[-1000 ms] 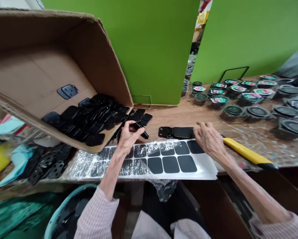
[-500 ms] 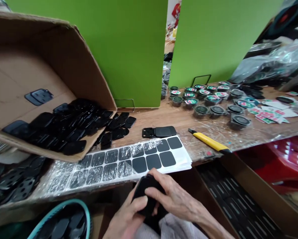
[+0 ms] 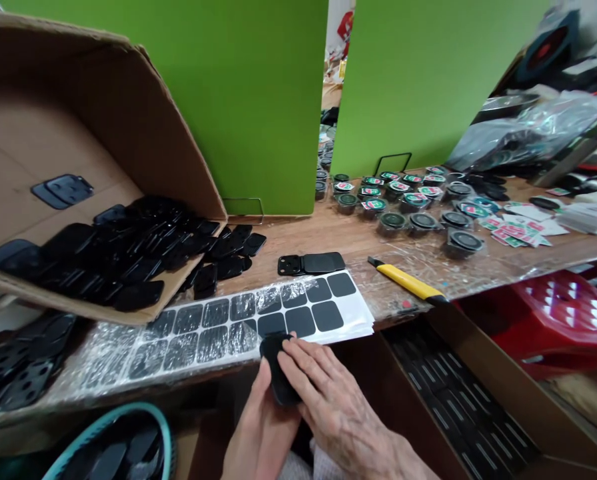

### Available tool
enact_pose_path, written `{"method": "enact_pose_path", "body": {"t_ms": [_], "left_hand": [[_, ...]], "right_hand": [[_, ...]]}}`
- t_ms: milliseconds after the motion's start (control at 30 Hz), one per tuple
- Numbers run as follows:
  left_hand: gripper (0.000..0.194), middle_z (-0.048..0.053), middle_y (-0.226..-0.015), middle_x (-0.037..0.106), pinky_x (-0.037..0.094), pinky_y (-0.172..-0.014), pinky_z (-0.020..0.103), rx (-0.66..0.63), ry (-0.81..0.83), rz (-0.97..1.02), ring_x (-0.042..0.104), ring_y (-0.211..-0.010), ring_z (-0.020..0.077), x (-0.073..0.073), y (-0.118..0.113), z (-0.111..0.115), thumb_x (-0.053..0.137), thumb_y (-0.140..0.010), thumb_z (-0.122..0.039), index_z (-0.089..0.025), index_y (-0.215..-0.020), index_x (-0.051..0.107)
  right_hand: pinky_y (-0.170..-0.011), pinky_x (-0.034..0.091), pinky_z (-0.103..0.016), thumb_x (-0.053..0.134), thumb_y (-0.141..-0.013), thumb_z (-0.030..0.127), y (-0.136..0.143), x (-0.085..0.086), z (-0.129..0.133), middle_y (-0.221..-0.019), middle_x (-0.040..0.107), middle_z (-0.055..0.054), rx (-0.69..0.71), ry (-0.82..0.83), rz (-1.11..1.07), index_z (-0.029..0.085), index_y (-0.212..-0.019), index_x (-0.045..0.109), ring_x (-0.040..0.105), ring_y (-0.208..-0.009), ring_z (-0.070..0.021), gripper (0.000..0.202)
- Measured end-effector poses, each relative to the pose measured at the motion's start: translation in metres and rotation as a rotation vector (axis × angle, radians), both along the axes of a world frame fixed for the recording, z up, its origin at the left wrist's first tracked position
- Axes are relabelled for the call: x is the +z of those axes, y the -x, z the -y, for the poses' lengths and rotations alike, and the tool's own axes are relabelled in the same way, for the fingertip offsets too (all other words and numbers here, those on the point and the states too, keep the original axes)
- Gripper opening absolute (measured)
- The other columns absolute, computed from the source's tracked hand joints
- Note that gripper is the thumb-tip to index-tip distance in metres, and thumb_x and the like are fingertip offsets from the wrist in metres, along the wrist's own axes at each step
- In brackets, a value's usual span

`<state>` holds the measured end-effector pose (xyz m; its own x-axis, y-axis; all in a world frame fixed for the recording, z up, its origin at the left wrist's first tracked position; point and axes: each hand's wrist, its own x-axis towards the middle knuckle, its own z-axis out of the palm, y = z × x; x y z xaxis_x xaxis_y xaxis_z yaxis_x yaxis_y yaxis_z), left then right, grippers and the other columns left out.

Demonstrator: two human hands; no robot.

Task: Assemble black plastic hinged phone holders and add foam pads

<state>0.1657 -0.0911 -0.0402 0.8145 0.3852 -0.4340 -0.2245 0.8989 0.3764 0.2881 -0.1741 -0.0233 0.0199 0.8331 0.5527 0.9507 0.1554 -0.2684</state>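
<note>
A flat black plastic piece with rounded corners (image 3: 282,385) is in my hands just below the table edge. My left hand (image 3: 258,427) holds it from underneath, its thumb along the left side. Across the top, the fingers of my right hand (image 3: 341,403) lie stretched out flat against its face. Just beyond, a white sheet of black rounded-square stickers (image 3: 359,312) lies along the table edge, partly under clear film. Behind the sheet rests another black piece (image 3: 323,263) with a smaller section that has holes.
A tilted cardboard box (image 3: 178,127) on the left spills black pieces. A yellow utility knife (image 3: 408,281) lies right of the sheet. Small lidded containers (image 3: 421,223) stand farther back. Below the table are a teal-rimmed basket (image 3: 164,427) and a box of black pieces (image 3: 458,400).
My right hand has flattened out over the black piece, where its fingers were curled around it before. My left thumb has moved to the piece's side.
</note>
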Motion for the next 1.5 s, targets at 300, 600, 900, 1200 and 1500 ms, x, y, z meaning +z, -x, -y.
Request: {"method": "enact_pose_path", "body": {"t_ms": [300,600,900,1200,1500], "left_hand": [[0.035,0.004,-0.111,0.069,0.047,-0.093,0.031,-0.002,0.010,0.039,0.064,-0.097,0.0187,0.013,-0.007,0.012,0.063,-0.083,-0.053,-0.032,-0.109,0.073],[0.043,0.002,-0.078,0.066,0.048,-0.064,0.029,0.031,-0.521,-0.383,0.055,-0.059,0.0127,0.024,-0.014,0.013,0.076,-0.070,-0.049,-0.019,-0.100,0.067],[0.024,0.005,-0.057,0.067,0.048,-0.069,0.031,-0.014,-0.562,-0.305,0.063,-0.061,0.0176,0.010,0.009,-0.007,0.067,-0.080,-0.038,-0.014,-0.080,0.072],[0.023,0.004,-0.053,0.062,0.047,-0.065,0.028,0.019,-0.474,-0.282,0.059,-0.057,0.0163,0.001,0.010,-0.006,0.068,-0.080,-0.036,-0.014,-0.073,0.069],[0.019,0.004,-0.057,0.064,0.050,-0.069,0.033,0.011,-0.484,-0.349,0.062,-0.059,0.0188,-0.005,0.012,-0.005,0.068,-0.080,-0.039,-0.020,-0.079,0.072]], "right_hand": [[-0.096,0.054,-0.038,0.041,-0.095,0.013,-0.007,0.009,0.007,-0.122,0.067,-0.016,0.095,-0.112,-0.155,0.008,-0.133,0.050,0.062,-0.116,-0.0244,0.040],[-0.050,0.049,-0.025,0.054,-0.091,0.046,-0.029,0.015,0.027,-0.055,0.058,0.001,-0.341,0.166,-0.849,0.023,-0.085,0.071,0.054,-0.049,-0.0147,0.029],[-0.080,0.056,-0.036,0.060,-0.088,0.048,-0.038,0.005,0.024,-0.095,0.074,-0.008,-0.179,0.167,-1.849,0.019,-0.093,0.075,0.068,-0.089,-0.0232,0.033],[-0.081,0.057,-0.036,0.064,-0.087,0.043,-0.032,0.000,0.024,-0.090,0.074,-0.008,-0.110,0.129,-2.031,0.015,-0.092,0.075,0.069,-0.085,-0.0202,0.031],[-0.080,0.056,-0.032,0.072,-0.080,0.039,-0.020,-0.015,0.027,-0.114,0.065,-0.005,-0.333,0.138,-1.539,0.027,-0.133,0.045,0.066,-0.092,-0.0184,0.061]]}}
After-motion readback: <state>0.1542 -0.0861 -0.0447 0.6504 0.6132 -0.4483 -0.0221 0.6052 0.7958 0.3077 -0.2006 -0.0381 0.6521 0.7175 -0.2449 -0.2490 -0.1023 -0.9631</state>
